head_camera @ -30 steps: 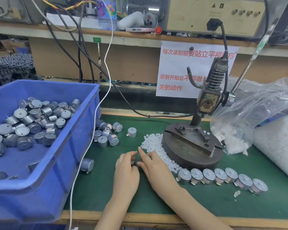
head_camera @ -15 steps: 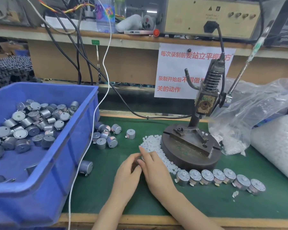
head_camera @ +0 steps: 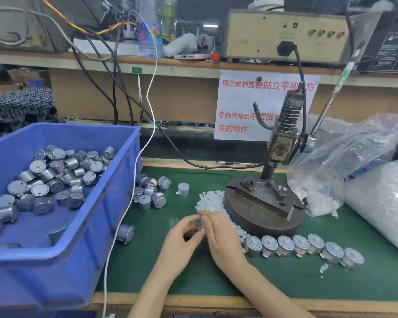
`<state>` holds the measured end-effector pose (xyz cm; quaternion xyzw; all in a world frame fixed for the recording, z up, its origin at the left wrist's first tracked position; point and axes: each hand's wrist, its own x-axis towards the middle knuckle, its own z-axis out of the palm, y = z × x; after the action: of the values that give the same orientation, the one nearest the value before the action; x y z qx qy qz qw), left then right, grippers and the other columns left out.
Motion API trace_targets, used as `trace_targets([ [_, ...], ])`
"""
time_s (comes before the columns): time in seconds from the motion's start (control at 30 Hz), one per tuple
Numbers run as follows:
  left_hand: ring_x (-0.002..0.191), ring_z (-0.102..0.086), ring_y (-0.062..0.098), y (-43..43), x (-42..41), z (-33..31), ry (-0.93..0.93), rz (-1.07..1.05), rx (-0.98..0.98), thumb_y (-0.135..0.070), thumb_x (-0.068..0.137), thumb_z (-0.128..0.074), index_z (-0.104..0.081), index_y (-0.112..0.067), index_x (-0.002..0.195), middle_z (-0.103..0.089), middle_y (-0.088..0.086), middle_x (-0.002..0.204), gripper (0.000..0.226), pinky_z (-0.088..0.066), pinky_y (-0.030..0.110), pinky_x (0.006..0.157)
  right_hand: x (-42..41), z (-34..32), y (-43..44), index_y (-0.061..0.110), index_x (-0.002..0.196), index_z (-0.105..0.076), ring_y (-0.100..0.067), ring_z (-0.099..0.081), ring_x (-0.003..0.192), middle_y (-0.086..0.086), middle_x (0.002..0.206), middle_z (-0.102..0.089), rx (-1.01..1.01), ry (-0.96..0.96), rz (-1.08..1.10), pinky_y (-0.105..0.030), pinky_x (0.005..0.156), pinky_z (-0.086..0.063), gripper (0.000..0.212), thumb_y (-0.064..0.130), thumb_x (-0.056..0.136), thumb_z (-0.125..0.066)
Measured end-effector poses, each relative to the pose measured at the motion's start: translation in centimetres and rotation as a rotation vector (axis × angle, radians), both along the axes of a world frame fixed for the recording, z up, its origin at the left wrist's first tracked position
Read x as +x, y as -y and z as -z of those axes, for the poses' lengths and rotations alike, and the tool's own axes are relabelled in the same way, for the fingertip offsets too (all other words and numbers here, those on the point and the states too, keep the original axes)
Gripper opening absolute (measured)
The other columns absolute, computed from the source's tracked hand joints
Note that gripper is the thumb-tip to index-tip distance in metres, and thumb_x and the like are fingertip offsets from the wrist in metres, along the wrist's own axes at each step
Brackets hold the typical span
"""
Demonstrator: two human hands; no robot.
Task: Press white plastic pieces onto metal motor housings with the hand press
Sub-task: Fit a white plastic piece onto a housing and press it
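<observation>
Blue bin (head_camera: 106, 214) of motor housings (head_camera: 55, 175) fills the left; hand press (head_camera: 280, 143) stands centre-right. Loose white plastic pieces (head_camera: 210, 200) lie heaped against its base. Lower centre, right hand (head_camera: 223, 239) pinches one piece; left hand (head_camera: 182, 244) curls beside it, contents indeterminate. Judged: fitting stage; next, seating under the ram.

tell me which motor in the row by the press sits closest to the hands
The leftmost motor of the seven lined up, just beside the right hand; the other six trail off to the right.

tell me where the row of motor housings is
Head view, right half: the row of motor housings lies on the green mat in front of the hand press base, beside the right hand.
</observation>
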<state>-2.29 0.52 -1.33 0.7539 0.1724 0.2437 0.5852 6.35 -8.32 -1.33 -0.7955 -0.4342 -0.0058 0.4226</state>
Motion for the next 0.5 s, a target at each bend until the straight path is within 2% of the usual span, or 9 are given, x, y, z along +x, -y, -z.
trace_targets([
  [0.13,0.089,-0.062,-0.003,-0.1,0.1,0.0,0.038,-0.036,-0.035,-0.009,0.088,-0.06,-0.061,-0.03,0.101,-0.07,-0.012,0.09,0.025,-0.044,0.008,0.077,-0.5,-0.1,0.3,0.027,0.137,-0.041,-0.008,-0.049,0.115,0.006,0.125,-0.052,-0.015,0.008,-0.054,-0.023,0.094,-0.037,0.038,0.026,0.101,-0.029],
  [0.2,0.085,-0.061,-0.004,0.0,0.2,-0.1,0.065,-0.082,-0.071,-0.011,0.088,-0.059,-0.061,-0.031,0.098,-0.069,-0.011,0.089,0.022,-0.044,0.009,0.076,-0.9,-0.1,0.5,0.034,0.141,-0.031,-0.007,-0.047,0.116,0.01,0.135,-0.043,-0.052,0.057,-0.111,-0.029,0.093,-0.041,0.049,0.024,0.094,-0.027],
  [0.27,0.076,-0.059,-0.006,-0.1,0.3,-0.1,0.078,-0.131,-0.076,-0.011,0.089,-0.058,-0.062,-0.027,0.096,-0.067,-0.008,0.083,0.018,-0.043,0.007,0.071,-1.1,-0.1,0.6,0.035,0.142,-0.028,-0.008,-0.046,0.119,0.013,0.144,-0.031,-0.11,0.129,-0.141,-0.033,0.092,-0.043,0.063,0.021,0.081,-0.028],
  [0.33,0.071,-0.057,-0.006,0.0,0.5,0.1,0.076,-0.155,-0.068,-0.009,0.09,-0.056,-0.061,-0.025,0.095,-0.064,-0.006,0.08,0.017,-0.042,0.007,0.067,-1.1,0.1,0.5,0.033,0.143,-0.029,-0.011,-0.047,0.12,0.013,0.148,-0.024,-0.152,0.188,-0.134,-0.036,0.089,-0.046,0.064,0.021,0.08,-0.032],
  [0.4,0.075,-0.058,0.002,0.0,0.6,0.3,0.068,-0.174,-0.061,-0.01,0.09,-0.056,-0.061,-0.026,0.093,-0.064,0.0,0.082,0.016,-0.043,0.01,0.069,-1.1,0.4,0.2,0.029,0.143,-0.029,-0.013,-0.049,0.117,0.012,0.147,-0.026,-0.169,0.241,-0.1,-0.035,0.081,-0.049,0.058,0.02,0.086,-0.04],
  [0.5,0.083,-0.058,0.017,0.0,0.7,0.6,0.05,-0.208,-0.063,-0.015,0.088,-0.059,-0.06,-0.026,0.092,-0.063,0.007,0.085,0.012,-0.046,0.023,0.074,-0.9,0.6,0.0,0.023,0.142,-0.033,-0.014,-0.052,0.114,0.008,0.142,-0.034,-0.199,0.303,-0.039,-0.035,0.074,-0.049,0.05,0.023,0.093,-0.044],
])
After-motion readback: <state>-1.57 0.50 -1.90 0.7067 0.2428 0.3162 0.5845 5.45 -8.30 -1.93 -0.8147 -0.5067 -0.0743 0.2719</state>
